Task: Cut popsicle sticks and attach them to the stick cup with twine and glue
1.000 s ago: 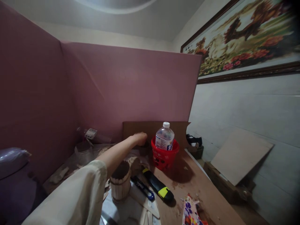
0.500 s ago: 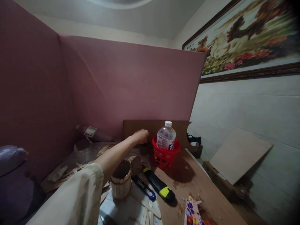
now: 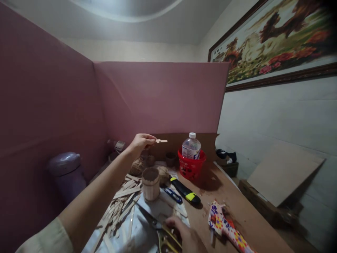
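Observation:
My left hand [image 3: 143, 141] is raised over the far part of the table. Its fingertips pinch a small, pale wooden stick piece [image 3: 161, 141], which points right. Low in the view, my right hand [image 3: 185, 233] is closed on the gold handles of a pair of scissors [image 3: 155, 223], whose blades point to the upper left. Just beyond the scissors stands a small round container of wooden sticks [image 3: 151, 184], upright and open at the top. Loose wooden sticks [image 3: 118, 207] lie in a heap to its left.
Balls of twine [image 3: 137, 167] sit behind the container. A red basket [image 3: 191, 171] holds a clear bottle [image 3: 191, 147]. To the right lie a blue cutter [image 3: 172, 194], a black and yellow knife [image 3: 185, 190] and a flower-patterned tool [image 3: 226, 225]. A purple bin [image 3: 67, 172] stands left.
My left hand has moved back from beside the basket to the left, and a stick piece now shows in its fingers. My right hand and the scissors have come into view as the camera shifted.

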